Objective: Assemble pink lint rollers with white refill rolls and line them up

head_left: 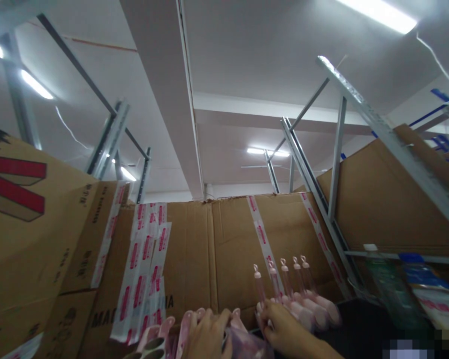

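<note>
Several pink sticks point(286, 279) with ring tops, see-through stems and thick rounded lower ends stand in a row, tilted against the cardboard. My right hand point(284, 326) is closed at the lower part of the leftmost one, its fingers curled. My left hand point(208, 335), also with bent fingers, is at the bottom edge among pink rounded handles point(185, 324); what lies in its grip is hidden. A shiny purplish-pink piece point(249, 345) shows between the hands. Open round tube ends point(155, 345) lie left of my left hand.
A tall cardboard wall point(190, 249) with strips of printed tape rises behind the pink pieces. Large cartons point(26, 239) stand at left. Metal rack posts point(314, 184) slope up on the right. A green bottle point(392, 284) and a blue-and-white package point(430, 289) stand at lower right.
</note>
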{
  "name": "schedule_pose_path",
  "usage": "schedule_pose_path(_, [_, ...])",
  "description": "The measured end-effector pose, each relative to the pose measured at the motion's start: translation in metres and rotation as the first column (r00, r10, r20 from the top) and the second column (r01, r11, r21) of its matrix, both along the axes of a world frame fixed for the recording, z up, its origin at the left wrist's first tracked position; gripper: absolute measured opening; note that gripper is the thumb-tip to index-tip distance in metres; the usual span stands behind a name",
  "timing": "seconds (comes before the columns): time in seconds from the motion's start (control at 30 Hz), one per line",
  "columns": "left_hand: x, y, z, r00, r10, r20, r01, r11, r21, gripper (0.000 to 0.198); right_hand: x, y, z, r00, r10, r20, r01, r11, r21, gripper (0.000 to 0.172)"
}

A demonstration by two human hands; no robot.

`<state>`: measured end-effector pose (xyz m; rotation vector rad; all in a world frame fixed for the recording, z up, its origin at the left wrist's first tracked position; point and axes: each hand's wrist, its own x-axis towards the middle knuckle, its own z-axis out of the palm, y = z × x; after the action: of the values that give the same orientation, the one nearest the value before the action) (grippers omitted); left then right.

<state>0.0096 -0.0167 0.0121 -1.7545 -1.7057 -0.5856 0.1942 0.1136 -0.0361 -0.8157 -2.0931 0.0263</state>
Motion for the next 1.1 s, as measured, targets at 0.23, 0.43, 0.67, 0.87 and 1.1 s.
schedule_pose_path(0.23, [0.001, -0.006, 0.009, 0.988, -0.088, 0.124, 0.075, 0.992, 0.102, 0.030, -0.013, -0.019, 0.005, 0.996, 0.026, -0.084, -0.035, 0.993, -0.115, 0.015])
schedule_pose_path(0.43, [-0.016, 0.011, 0.004, 0.946, -0.212, 0.246, 0.169, 0.968, 0.184, 0.032, -0.023, -0.016, -0.003, 0.997, 0.043, -0.067, -0.054, 0.985, -0.162, 0.019])
schedule_pose_path(0.67, [-0.034, 0.028, -0.005, 0.759, -0.349, 0.550, 0.260, 0.936, 0.235, 0.033, -0.029, -0.008, 0.000, 0.970, -0.002, -0.244, -0.038, 0.987, -0.159, 0.018])
schedule_pose_path(0.87, [-0.044, 0.044, -0.014, 0.631, -0.385, 0.673, 0.246, 0.923, 0.297, 0.035, -0.035, -0.006, 0.021, 0.884, 0.125, -0.451, -0.224, 0.959, -0.173, 0.020])
schedule_pose_path(1.1, [-0.050, 0.049, -0.019, 0.587, -0.396, 0.706, 0.260, 0.918, 0.299, 0.037, -0.065, -0.017, 0.045, 0.764, 0.309, -0.566, -0.464, 0.873, -0.150, 0.019])
